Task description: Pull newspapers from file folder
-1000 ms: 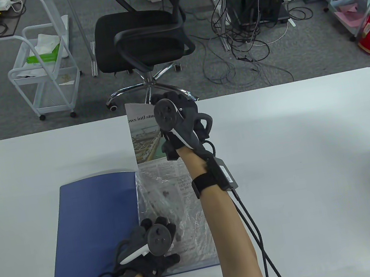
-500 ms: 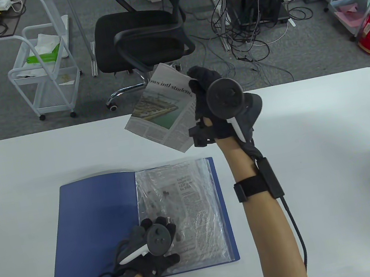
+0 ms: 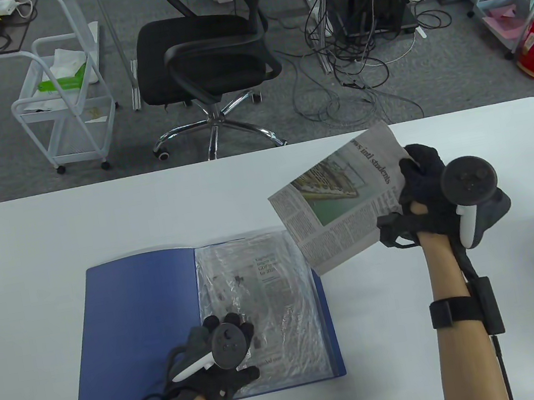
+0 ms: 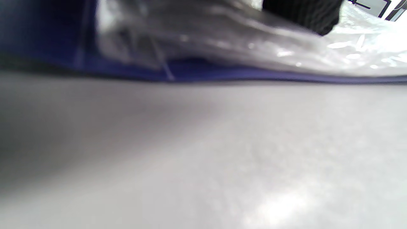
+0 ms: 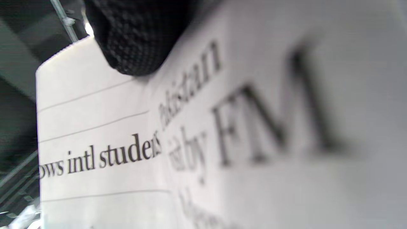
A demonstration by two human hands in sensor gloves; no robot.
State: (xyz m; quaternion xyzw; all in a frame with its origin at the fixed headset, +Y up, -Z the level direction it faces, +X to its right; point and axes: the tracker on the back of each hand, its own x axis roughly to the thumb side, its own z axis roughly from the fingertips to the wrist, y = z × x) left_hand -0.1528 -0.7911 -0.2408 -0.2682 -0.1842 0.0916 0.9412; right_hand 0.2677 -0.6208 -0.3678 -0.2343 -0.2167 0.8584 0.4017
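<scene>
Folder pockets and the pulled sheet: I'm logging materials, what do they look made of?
Pocket: seemingly thin clear plastic film, glossy; it wrinkles, glints, and print shows through. Sheet in right hand: likely matte newsprint, printed text and photo.

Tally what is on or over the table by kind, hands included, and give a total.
Newspaper sheets: 2, one gripped in the right hand, one inside the clear sleeve
Blue file folder: 1
Gloved hands: 2, left hand resting on the sleeve, right hand
Total: 5
</scene>
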